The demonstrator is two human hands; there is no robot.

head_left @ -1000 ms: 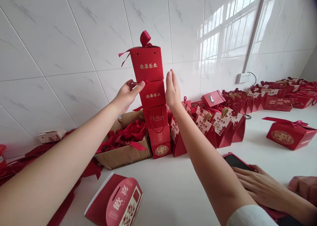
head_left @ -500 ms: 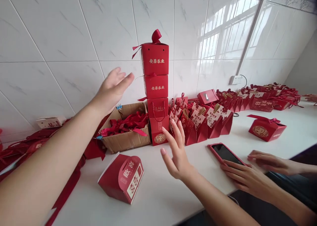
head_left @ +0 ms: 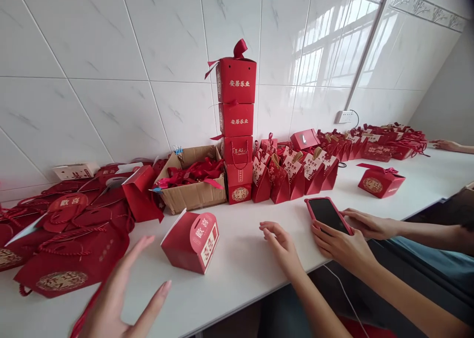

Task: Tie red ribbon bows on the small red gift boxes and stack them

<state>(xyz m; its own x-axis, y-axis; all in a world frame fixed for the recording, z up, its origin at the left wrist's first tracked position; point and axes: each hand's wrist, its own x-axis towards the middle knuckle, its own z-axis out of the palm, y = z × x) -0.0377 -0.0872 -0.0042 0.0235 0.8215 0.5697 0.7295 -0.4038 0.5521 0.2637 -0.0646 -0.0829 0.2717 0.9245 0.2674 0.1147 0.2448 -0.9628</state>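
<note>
My left hand [head_left: 124, 293] is low at the left, empty, thumb and fingers spread apart. Just beyond it on the white table stands a red gift box [head_left: 190, 241] with a rounded handle flap and gold characters. My right hand [head_left: 279, 244] hovers over the table to the right of that box, fingers loosely stretched and holding nothing. Behind the box rises a tower of several red boxes [head_left: 237, 120], a ribbon bow on top. Left of the tower sits a cardboard carton [head_left: 192, 197] filled with red ribbons [head_left: 194, 175].
Red gift bags [head_left: 79, 249] pile up at the left. Rows of small red boxes [head_left: 292, 172] line the wall to the right. A co-worker's hands [head_left: 344, 244] hold a red-cased phone [head_left: 328, 214]; a ribboned box [head_left: 381, 182] stands beyond. Another person's hand [head_left: 448, 145] reaches in far right.
Both my hands have come down from beside the tower, the left to the lower left, the right to table height. The co-worker has lifted the phone's near end. The view has shifted slightly.
</note>
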